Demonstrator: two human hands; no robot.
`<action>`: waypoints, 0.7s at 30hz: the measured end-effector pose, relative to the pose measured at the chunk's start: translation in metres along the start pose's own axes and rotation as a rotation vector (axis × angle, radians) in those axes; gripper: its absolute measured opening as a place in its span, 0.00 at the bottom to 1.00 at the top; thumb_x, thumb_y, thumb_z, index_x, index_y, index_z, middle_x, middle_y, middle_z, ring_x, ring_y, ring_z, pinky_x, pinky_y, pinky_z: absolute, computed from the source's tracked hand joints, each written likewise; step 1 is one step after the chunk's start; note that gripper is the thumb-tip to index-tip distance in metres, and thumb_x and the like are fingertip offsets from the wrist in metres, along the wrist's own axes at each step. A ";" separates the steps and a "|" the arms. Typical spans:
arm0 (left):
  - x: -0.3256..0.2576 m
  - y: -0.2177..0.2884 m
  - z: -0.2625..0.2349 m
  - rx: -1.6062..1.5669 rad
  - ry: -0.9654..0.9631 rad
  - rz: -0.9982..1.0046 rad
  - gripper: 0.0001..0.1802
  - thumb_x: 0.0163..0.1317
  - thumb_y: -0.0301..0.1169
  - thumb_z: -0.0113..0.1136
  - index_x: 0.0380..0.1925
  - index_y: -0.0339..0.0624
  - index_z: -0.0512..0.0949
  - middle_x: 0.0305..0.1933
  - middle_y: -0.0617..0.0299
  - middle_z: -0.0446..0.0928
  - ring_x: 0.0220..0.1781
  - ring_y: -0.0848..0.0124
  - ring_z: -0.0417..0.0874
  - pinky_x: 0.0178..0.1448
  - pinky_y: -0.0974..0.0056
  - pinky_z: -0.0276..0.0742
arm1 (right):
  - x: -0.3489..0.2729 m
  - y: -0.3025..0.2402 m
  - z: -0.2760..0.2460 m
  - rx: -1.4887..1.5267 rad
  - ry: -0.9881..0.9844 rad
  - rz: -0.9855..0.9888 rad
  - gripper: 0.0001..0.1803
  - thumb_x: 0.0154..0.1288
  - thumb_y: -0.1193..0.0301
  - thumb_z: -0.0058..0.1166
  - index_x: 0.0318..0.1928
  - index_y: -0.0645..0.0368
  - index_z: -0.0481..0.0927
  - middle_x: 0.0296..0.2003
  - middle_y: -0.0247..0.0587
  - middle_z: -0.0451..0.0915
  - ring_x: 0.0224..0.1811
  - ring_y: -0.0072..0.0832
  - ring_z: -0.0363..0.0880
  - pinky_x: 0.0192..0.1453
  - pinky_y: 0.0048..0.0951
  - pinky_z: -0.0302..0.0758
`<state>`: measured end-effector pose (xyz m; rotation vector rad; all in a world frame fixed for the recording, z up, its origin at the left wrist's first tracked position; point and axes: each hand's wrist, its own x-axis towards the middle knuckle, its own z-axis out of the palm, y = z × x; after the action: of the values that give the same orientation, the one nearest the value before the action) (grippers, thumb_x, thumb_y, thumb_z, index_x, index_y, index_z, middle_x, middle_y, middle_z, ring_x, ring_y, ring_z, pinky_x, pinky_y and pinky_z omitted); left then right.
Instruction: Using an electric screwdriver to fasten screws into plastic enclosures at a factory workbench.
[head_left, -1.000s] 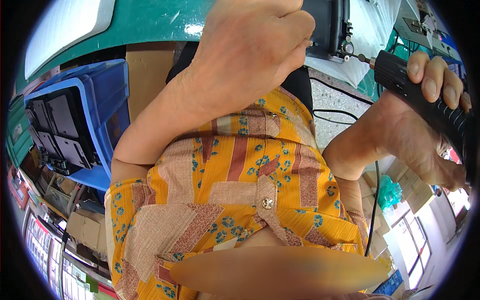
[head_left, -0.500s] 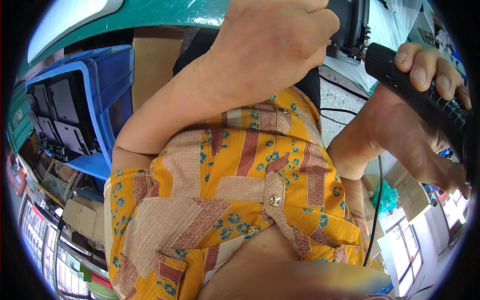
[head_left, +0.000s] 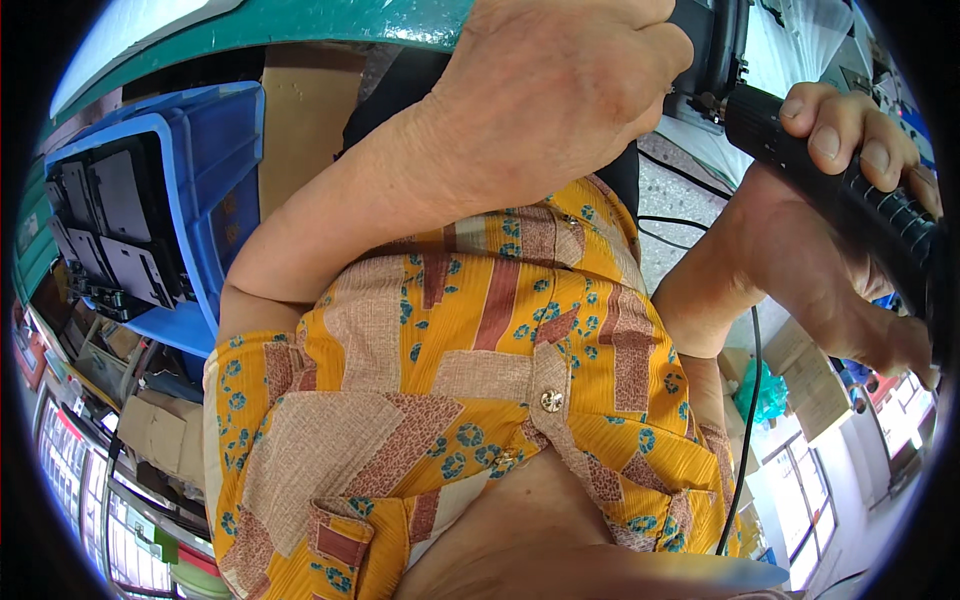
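At the top, my left hand (head_left: 570, 90) is curled with its back facing up, closed at the edge of a black plastic part (head_left: 712, 45); its fingertips are mostly hidden behind the hand. On the right, the fingers of my right hand (head_left: 800, 240) wrap round a black electric screwdriver (head_left: 762, 125) with a ribbed grip. The driver lies aslant, its tip pointing up and left at the lower edge of the black part. From this angle I cannot tell whether the tip touches a screw.
A blue plastic crate (head_left: 215, 150) at the left holds several flat black parts (head_left: 130, 195). Beside it is a brown cardboard piece (head_left: 310, 120). The green table edge (head_left: 380, 22) runs along the top. Black cables (head_left: 752, 400) hang at the right, near a green plastic bag (head_left: 765, 390).
Both hands keep their holds. The left hand and the black part have shifted slightly right, while the screwdriver tip has moved a little left toward the part.
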<state>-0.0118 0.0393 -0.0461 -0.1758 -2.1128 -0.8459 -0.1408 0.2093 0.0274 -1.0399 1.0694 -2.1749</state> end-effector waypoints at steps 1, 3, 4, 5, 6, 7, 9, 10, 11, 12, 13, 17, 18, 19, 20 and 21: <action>0.000 0.000 -0.001 0.008 -0.009 -0.007 0.09 0.47 0.22 0.65 0.25 0.40 0.73 0.30 0.56 0.66 0.37 0.56 0.71 0.48 0.52 0.69 | 0.000 0.001 0.000 -0.003 -0.007 0.005 0.55 0.40 0.17 0.59 0.53 0.51 0.79 0.42 0.38 0.79 0.39 0.34 0.76 0.48 0.43 0.72; 0.002 0.005 0.000 -0.029 0.040 -0.026 0.09 0.47 0.22 0.65 0.25 0.40 0.74 0.30 0.56 0.67 0.38 0.56 0.71 0.48 0.53 0.69 | 0.001 0.001 0.000 -0.010 -0.020 0.014 0.55 0.39 0.16 0.59 0.53 0.50 0.80 0.42 0.37 0.79 0.39 0.34 0.76 0.48 0.42 0.71; 0.004 0.006 0.001 -0.069 0.086 -0.042 0.08 0.46 0.22 0.65 0.25 0.40 0.74 0.30 0.56 0.67 0.38 0.56 0.72 0.49 0.53 0.70 | 0.002 0.002 -0.001 -0.019 -0.023 0.017 0.55 0.39 0.16 0.59 0.52 0.50 0.80 0.41 0.37 0.79 0.39 0.34 0.76 0.48 0.42 0.71; 0.005 0.007 -0.001 -0.073 0.087 -0.045 0.08 0.46 0.22 0.65 0.25 0.40 0.74 0.30 0.56 0.67 0.38 0.56 0.72 0.49 0.53 0.70 | 0.002 0.000 -0.001 -0.027 -0.028 0.021 0.56 0.38 0.15 0.59 0.52 0.50 0.80 0.41 0.37 0.79 0.39 0.34 0.76 0.48 0.42 0.71; 0.007 0.005 -0.003 0.013 -0.007 -0.025 0.08 0.46 0.23 0.65 0.25 0.39 0.75 0.31 0.56 0.67 0.38 0.56 0.72 0.49 0.53 0.70 | 0.003 0.000 -0.001 -0.023 -0.033 0.029 0.56 0.38 0.15 0.59 0.52 0.50 0.80 0.41 0.37 0.79 0.39 0.34 0.76 0.48 0.42 0.71; 0.008 0.004 -0.005 0.099 -0.102 -0.006 0.08 0.46 0.23 0.65 0.26 0.39 0.75 0.31 0.56 0.67 0.39 0.56 0.72 0.50 0.52 0.70 | 0.004 -0.001 -0.003 -0.022 -0.034 0.034 0.56 0.38 0.15 0.59 0.52 0.50 0.80 0.41 0.37 0.79 0.39 0.34 0.76 0.48 0.42 0.71; 0.007 0.004 0.002 0.021 -0.003 -0.018 0.08 0.46 0.24 0.65 0.26 0.39 0.75 0.31 0.56 0.67 0.39 0.56 0.72 0.50 0.52 0.70 | 0.004 -0.003 -0.008 -0.041 -0.054 0.031 0.57 0.35 0.15 0.60 0.52 0.49 0.79 0.42 0.35 0.79 0.39 0.33 0.76 0.48 0.42 0.71; 0.007 0.005 0.005 -0.056 0.095 -0.025 0.07 0.46 0.24 0.65 0.26 0.39 0.75 0.31 0.56 0.67 0.39 0.57 0.72 0.51 0.52 0.70 | 0.004 -0.004 -0.009 -0.043 -0.058 0.030 0.57 0.35 0.15 0.60 0.52 0.49 0.79 0.42 0.35 0.79 0.39 0.33 0.76 0.48 0.42 0.71; 0.007 0.005 0.003 -0.055 0.099 -0.023 0.07 0.46 0.24 0.65 0.26 0.39 0.75 0.31 0.56 0.67 0.39 0.57 0.72 0.51 0.52 0.70 | 0.004 -0.006 -0.009 -0.062 -0.058 0.023 0.57 0.35 0.15 0.60 0.52 0.50 0.79 0.41 0.35 0.79 0.39 0.33 0.76 0.49 0.42 0.71; 0.009 0.004 0.001 0.019 0.013 -0.001 0.07 0.46 0.24 0.64 0.26 0.39 0.75 0.31 0.56 0.67 0.39 0.57 0.72 0.51 0.51 0.70 | 0.004 -0.006 -0.011 -0.080 -0.051 0.021 0.57 0.35 0.14 0.60 0.52 0.50 0.79 0.41 0.35 0.79 0.39 0.33 0.77 0.49 0.42 0.71; 0.011 0.002 0.001 0.093 -0.073 0.022 0.07 0.47 0.24 0.64 0.26 0.39 0.76 0.31 0.56 0.67 0.39 0.57 0.72 0.51 0.51 0.70 | 0.005 -0.006 -0.012 -0.082 -0.049 0.025 0.57 0.35 0.14 0.60 0.52 0.50 0.79 0.41 0.35 0.79 0.39 0.33 0.77 0.49 0.42 0.71; 0.007 -0.004 0.006 0.067 -0.057 0.028 0.06 0.48 0.25 0.62 0.26 0.38 0.75 0.31 0.56 0.67 0.39 0.57 0.72 0.51 0.51 0.70 | 0.004 -0.005 -0.001 -0.102 -0.017 0.041 0.57 0.34 0.14 0.60 0.52 0.50 0.79 0.40 0.35 0.78 0.39 0.33 0.77 0.49 0.41 0.71; 0.004 -0.007 0.012 0.057 0.001 0.057 0.06 0.49 0.25 0.62 0.27 0.38 0.76 0.31 0.56 0.67 0.39 0.57 0.72 0.51 0.51 0.70 | 0.002 -0.005 0.004 -0.105 0.034 0.036 0.57 0.34 0.14 0.60 0.52 0.49 0.80 0.40 0.35 0.78 0.38 0.33 0.77 0.48 0.41 0.71; 0.002 -0.010 0.016 0.048 0.059 0.085 0.06 0.49 0.26 0.61 0.27 0.37 0.76 0.31 0.57 0.67 0.39 0.57 0.72 0.52 0.51 0.71 | 0.002 -0.006 0.005 -0.110 0.034 0.040 0.57 0.34 0.14 0.60 0.52 0.49 0.80 0.40 0.35 0.78 0.38 0.33 0.77 0.48 0.41 0.71; 0.000 -0.011 0.019 0.043 0.063 0.082 0.06 0.49 0.26 0.61 0.27 0.37 0.76 0.31 0.57 0.67 0.39 0.57 0.72 0.52 0.51 0.71 | 0.002 -0.008 0.007 -0.142 0.051 0.040 0.57 0.34 0.14 0.60 0.51 0.49 0.80 0.39 0.35 0.78 0.38 0.32 0.76 0.48 0.41 0.71; 0.000 -0.010 0.018 0.051 0.094 0.098 0.06 0.49 0.26 0.61 0.28 0.37 0.77 0.31 0.56 0.68 0.40 0.57 0.73 0.53 0.51 0.71 | 0.002 -0.008 0.008 -0.170 0.068 0.041 0.57 0.34 0.14 0.59 0.51 0.49 0.80 0.39 0.35 0.78 0.37 0.32 0.76 0.47 0.41 0.71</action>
<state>-0.0276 0.0436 -0.0590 -0.2073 -2.0184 -0.7283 -0.1365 0.2088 0.0382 -1.0128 1.3152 -2.1293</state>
